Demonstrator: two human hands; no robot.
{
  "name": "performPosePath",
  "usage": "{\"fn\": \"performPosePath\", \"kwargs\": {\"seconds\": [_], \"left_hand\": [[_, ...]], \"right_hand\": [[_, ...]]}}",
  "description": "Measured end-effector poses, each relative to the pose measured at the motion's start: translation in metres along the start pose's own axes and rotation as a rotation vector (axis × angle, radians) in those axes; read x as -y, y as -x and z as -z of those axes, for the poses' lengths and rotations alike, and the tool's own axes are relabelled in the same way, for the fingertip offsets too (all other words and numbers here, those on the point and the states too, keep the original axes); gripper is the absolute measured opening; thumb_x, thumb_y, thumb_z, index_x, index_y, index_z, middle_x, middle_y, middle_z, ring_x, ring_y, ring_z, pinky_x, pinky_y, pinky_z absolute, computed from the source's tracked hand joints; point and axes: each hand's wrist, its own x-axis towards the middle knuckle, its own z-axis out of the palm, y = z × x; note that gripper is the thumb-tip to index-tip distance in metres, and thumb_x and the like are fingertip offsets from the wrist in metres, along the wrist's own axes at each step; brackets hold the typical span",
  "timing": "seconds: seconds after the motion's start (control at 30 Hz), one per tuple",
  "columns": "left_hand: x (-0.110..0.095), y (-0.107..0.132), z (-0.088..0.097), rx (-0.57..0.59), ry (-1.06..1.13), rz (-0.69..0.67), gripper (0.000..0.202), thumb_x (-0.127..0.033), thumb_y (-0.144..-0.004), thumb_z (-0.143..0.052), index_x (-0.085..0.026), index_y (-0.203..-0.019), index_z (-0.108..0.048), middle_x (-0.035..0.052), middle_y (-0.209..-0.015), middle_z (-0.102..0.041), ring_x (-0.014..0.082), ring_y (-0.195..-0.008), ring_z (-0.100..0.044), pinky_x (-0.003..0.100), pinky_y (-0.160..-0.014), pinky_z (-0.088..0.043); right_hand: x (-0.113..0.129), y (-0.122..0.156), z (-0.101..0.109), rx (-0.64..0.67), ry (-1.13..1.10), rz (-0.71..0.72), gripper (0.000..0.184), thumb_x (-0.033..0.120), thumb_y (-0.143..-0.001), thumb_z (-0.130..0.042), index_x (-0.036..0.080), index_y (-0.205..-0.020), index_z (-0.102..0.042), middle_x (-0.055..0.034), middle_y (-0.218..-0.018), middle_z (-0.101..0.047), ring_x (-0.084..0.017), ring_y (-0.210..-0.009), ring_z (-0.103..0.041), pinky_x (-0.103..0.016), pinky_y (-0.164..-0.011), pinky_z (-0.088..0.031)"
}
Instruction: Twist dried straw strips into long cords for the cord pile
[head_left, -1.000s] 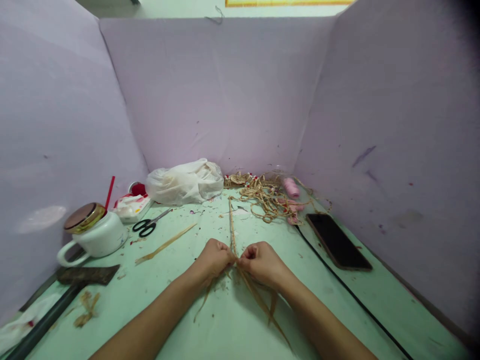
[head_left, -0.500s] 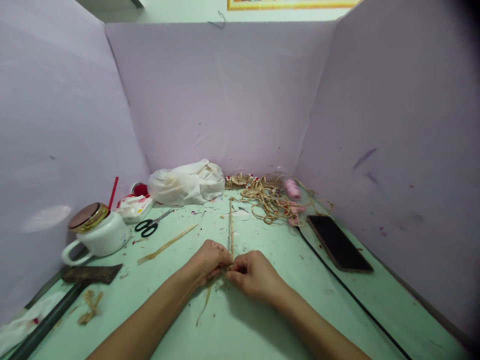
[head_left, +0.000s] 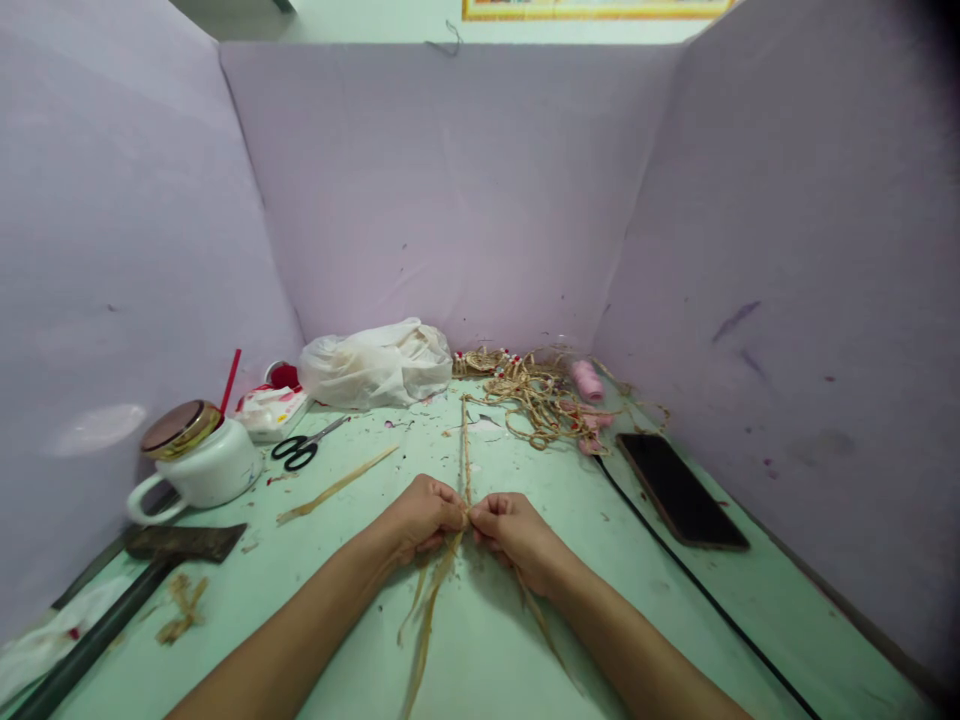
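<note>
A thin braid of dry straw-coloured fibre (head_left: 466, 440) runs from mid-table down to my hands. My left hand (head_left: 426, 515) pinches it at its near end. Close against it, my right hand (head_left: 517, 535) is closed on a fibre strand, fingertips almost touching the left ones. Loose strands (head_left: 429, 625) hang from the braid's end toward me, and another strand (head_left: 544, 630) trails out below my right hand. The exact crossing of strands between the fingertips is hidden.
Left are a hammer-like tool (head_left: 184, 543), a white mug (head_left: 214, 468), scissors (head_left: 304, 450) and a loose fibre strip (head_left: 337, 485). Behind lie a plastic bag (head_left: 379, 365), tangled braided cord (head_left: 536, 400) and a pink thread spool (head_left: 586, 380). A phone (head_left: 682, 490) and black cable (head_left: 675, 555) are right.
Long strands now show below both hands, where only a short one hung before. My right hand has shifted slightly, and its fingers have closed up near the braid's end.
</note>
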Motion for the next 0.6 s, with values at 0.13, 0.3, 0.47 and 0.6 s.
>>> {"fn": "performPosePath", "kwargs": {"seconds": [0.13,0.3,0.47,0.6], "left_hand": [[0.000,0.002,0.003,-0.029,-0.119,0.022,0.005,-0.017,-0.050,-0.051,-0.013,-0.050,-0.054,-0.0055,-0.033,-0.038,0.0042,-0.026,-0.023,0.020,-0.030,-0.013],[-0.008,0.013,0.005,-0.100,-0.281,0.056,0.008,-0.018,-0.053,-0.050,-0.013,-0.049,-0.055,-0.0014,-0.036,-0.046,0.0059,-0.030,-0.028,0.021,-0.034,-0.019],[-0.011,0.025,-0.016,-0.216,-0.571,-0.031,0.015,-0.018,-0.058,-0.048,-0.014,-0.044,-0.053,0.0007,-0.040,-0.046,0.0095,-0.042,-0.039,0.021,-0.044,-0.025],[-0.005,0.038,-0.041,-0.387,-0.809,-0.118,0.015,-0.019,-0.065,-0.047,-0.015,-0.057,-0.059,0.0068,-0.058,-0.054,0.0167,-0.058,-0.050,0.025,-0.055,-0.030]], "right_hand": [[-0.002,-0.005,0.001,-0.067,0.088,0.026,0.013,0.016,-0.065,-0.051,0.015,-0.052,-0.047,0.0067,-0.038,-0.038,-0.003,-0.034,-0.022,-0.020,-0.039,-0.014],[0.001,-0.002,-0.001,-0.078,0.114,0.023,0.012,0.016,-0.064,-0.050,0.015,-0.052,-0.048,0.0063,-0.038,-0.039,-0.003,-0.034,-0.023,-0.021,-0.040,-0.015],[0.000,-0.001,-0.003,-0.090,0.045,0.080,0.009,0.014,-0.061,-0.049,0.014,-0.052,-0.049,0.0066,-0.038,-0.038,-0.004,-0.037,-0.026,-0.020,-0.041,-0.018],[-0.003,-0.002,-0.003,-0.118,-0.034,0.110,0.004,0.013,-0.057,-0.049,0.014,-0.054,-0.049,0.0058,-0.041,-0.041,-0.005,-0.040,-0.030,-0.019,-0.042,-0.021]]}}
